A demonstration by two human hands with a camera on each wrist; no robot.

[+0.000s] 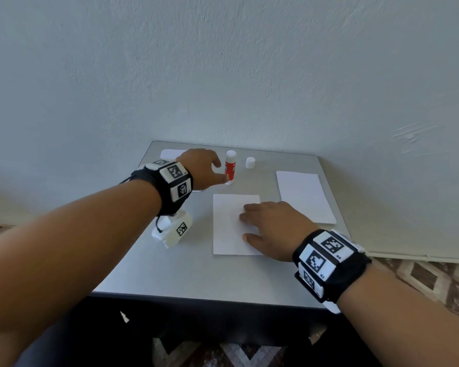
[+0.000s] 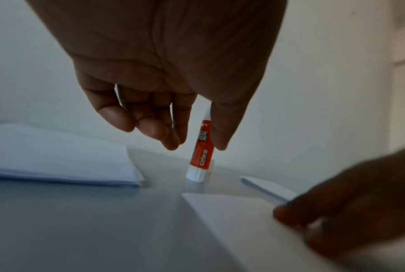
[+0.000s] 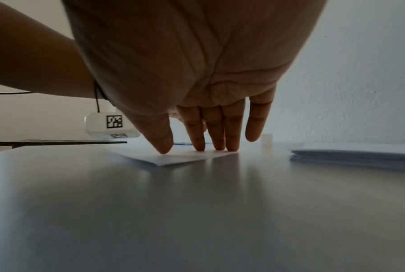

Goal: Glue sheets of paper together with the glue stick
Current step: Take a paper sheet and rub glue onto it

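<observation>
Red and white, the glue stick (image 1: 230,167) stands upright near the far edge of the grey table (image 1: 186,271), its long axis vertical, its white cap (image 1: 250,162) off and standing just beside it to the right. The left hand (image 1: 200,169) is right at the stick, which lies just to the right of the palm: in the left wrist view the stick (image 2: 201,152) shows in the gap between the loosely curled fingers (image 2: 154,128) and the thumb (image 2: 222,132), so the grasp is part open and, as far as I can tell, not closed on anything; the thumb tip may touch the barrel, but that cannot be settled. The right hand (image 1: 270,226) is farther from the stick and busy: its straight fingers (image 3: 216,132) press flat on the sheet (image 1: 231,226) lying in the middle of the table, holding it down. A stack (image 1: 305,196) of paper lies well to the right, and another pile (image 2: 57,156) lies to the left, partly hidden behind the left hand in the head view. The left hand is plainly the nearer one, so my judgement is that it only needs to close sideways round the upright barrel; too hard a nudge could tip the stick toward the cap.
</observation>
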